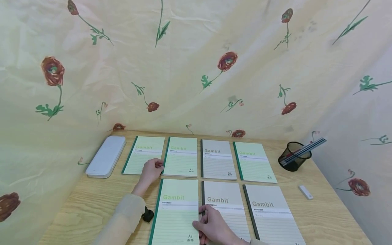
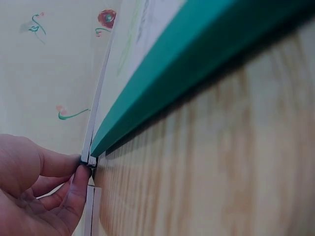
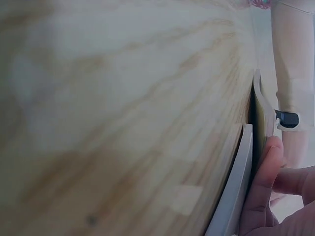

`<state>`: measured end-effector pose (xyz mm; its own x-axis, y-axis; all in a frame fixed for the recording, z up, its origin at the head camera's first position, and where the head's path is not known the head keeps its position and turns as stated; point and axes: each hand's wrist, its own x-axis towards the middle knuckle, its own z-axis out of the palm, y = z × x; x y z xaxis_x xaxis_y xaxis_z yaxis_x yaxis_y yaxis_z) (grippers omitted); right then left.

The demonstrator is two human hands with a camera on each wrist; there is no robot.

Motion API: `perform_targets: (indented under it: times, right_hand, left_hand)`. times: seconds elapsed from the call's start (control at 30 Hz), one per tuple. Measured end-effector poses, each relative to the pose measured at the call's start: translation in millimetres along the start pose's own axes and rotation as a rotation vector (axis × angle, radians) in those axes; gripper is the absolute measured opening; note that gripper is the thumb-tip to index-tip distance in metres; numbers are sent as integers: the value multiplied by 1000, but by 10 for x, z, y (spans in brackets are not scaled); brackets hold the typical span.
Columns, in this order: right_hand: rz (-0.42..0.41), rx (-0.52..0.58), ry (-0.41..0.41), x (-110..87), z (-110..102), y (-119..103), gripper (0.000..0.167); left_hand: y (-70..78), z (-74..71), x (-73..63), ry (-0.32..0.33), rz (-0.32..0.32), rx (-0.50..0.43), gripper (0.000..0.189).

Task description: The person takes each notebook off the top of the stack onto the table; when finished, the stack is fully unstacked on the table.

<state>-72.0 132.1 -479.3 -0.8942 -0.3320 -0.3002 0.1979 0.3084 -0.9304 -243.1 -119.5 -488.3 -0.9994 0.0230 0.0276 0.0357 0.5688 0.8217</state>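
Observation:
Several Gambit notebooks lie in two rows on a wooden table. My left hand (image 1: 152, 170) reaches to the back row and pinches the lower left corner of the second green-spined notebook (image 1: 181, 158) between thumb and fingers. In the left wrist view, that hand (image 2: 47, 184) grips at the notebook's corner. My right hand (image 1: 215, 224) pinches the right edge of the front-left green notebook (image 1: 176, 221), thumb on the cover. It overlaps the grey notebook (image 1: 226, 197) beside it. In the right wrist view, the right-hand fingers (image 3: 266, 167) sit under the slightly raised notebook edge.
A white case (image 1: 106, 156) stands at the far left. At the back right is a black mesh pen cup (image 1: 292, 165) holding striped pencils, with a white eraser (image 1: 305, 192) in front. A flowered curtain (image 1: 190, 68) hangs behind the table.

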Motion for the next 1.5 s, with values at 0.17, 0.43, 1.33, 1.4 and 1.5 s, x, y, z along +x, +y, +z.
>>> perform_targets:
  times: [0.17,0.43,1.33,1.4,1.5]
  right_hand:
    - [-15,-15,-17,-2,-22,4,44]
    - [-28,-46,-10,-12,-35,-1,58]
    - [-30,-164,68,367,-532,-321,53]
    - [-15,-166,88,466,-589,-347,49]
    - [-2,-166,116,621,-659,-381,45]
  left_hand:
    - [6,3,7,-1,-6,-3,20]
    - [32,0,12,1,-6,3,21]
    - [19,10,32,-7,-36,16,22]
    - [23,8,36,-8,-38,15,23]
    - [25,10,43,-9,-43,11,23]
